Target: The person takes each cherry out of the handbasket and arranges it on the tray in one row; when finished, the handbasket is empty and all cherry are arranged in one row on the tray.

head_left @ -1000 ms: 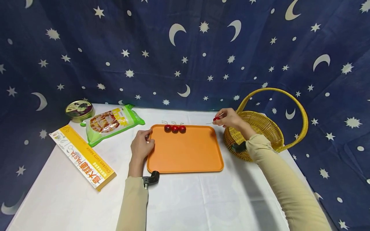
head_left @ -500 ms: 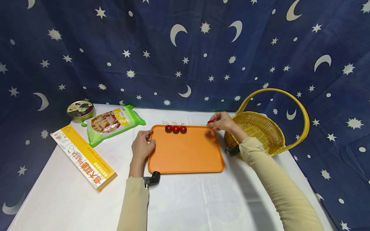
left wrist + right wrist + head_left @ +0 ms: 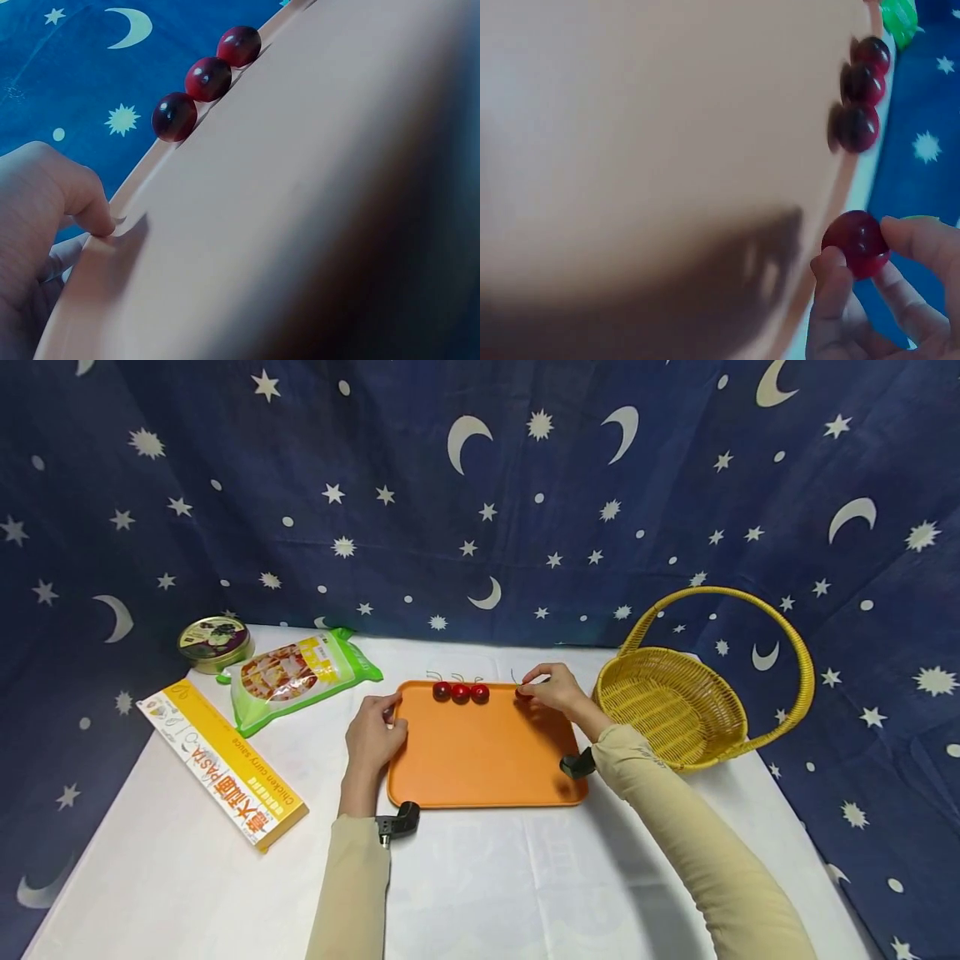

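Observation:
Three dark red cherries (image 3: 461, 693) sit side by side along the far rim of an orange tray (image 3: 480, 752), their stems leaning over the edge. Between thumb and fingers my right hand (image 3: 558, 691) pinches another cherry (image 3: 856, 244), over the tray's far edge to the right of the row. Its shadow falls on the tray in the right wrist view. At the tray's left side, my left hand (image 3: 372, 733) grips the rim, thumb on top and the other fingers partly hidden below.
A yellow wicker basket (image 3: 667, 710) with a tall handle stands right of the tray. Leftward lie a green food bag (image 3: 300, 677), a round tin (image 3: 215, 642) and a long pasta box (image 3: 225, 764). A dark blue starry cloth (image 3: 480, 510) hangs behind the white table.
My right hand has moved left with the pinched cherry, from beside the basket to over the tray's far edge. The left hand still holds the rim; the head view has shifted slightly.

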### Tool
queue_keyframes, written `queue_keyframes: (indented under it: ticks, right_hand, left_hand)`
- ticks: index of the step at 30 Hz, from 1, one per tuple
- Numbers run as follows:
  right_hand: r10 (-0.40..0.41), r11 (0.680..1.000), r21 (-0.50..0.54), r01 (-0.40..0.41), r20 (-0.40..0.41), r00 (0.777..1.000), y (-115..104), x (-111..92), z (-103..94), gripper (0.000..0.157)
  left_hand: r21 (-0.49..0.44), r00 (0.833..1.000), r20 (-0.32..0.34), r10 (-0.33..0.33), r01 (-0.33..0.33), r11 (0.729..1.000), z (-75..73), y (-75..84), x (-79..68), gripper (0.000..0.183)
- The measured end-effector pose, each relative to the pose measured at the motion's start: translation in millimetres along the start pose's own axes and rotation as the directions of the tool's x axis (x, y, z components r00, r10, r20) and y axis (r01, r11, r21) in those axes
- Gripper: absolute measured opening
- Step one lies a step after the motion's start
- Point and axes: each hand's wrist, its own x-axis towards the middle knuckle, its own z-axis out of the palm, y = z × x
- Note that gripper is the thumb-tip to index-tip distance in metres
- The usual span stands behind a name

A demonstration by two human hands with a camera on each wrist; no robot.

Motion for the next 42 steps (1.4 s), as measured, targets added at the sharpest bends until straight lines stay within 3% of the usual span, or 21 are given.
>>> queue_keyframes:
  ticks: [6,15,22,33,42]
  right_hand:
    - [0.043,0.994,0.098,-0.044,0.014,0.999,4,5,16.3,0.026]
    - [0.029,0.997,0.065,-0.029,-0.002,1.000,7,8,19.5,0.034]
    - [0.102,0.988,0.118,-0.101,0.000,0.995,3,9,26.1,0.037]
    - [0.071,0.993,0.094,-0.072,0.009,0.997,4,11,34.0,0.025]
    - [0.103,0.992,0.076,-0.103,0.010,0.995,4,11,38.5,0.023]
  left_hand:
    - [-0.006,1.000,-0.006,0.006,-0.006,1.000,1.3,1.2,1.4,0.047]
    - [-0.017,1.000,-0.013,0.005,-0.005,1.000,0.8,3.8,2.0,0.046]
    - [-0.011,1.000,-0.011,0.000,0.000,1.000,1.1,3.3,1.4,0.046]
    - [-0.012,1.000,-0.012,-0.008,0.008,1.000,1.1,3.1,0.5,0.046]
    - [-0.011,1.000,-0.027,0.011,-0.011,1.000,1.1,0.5,0.2,0.045]
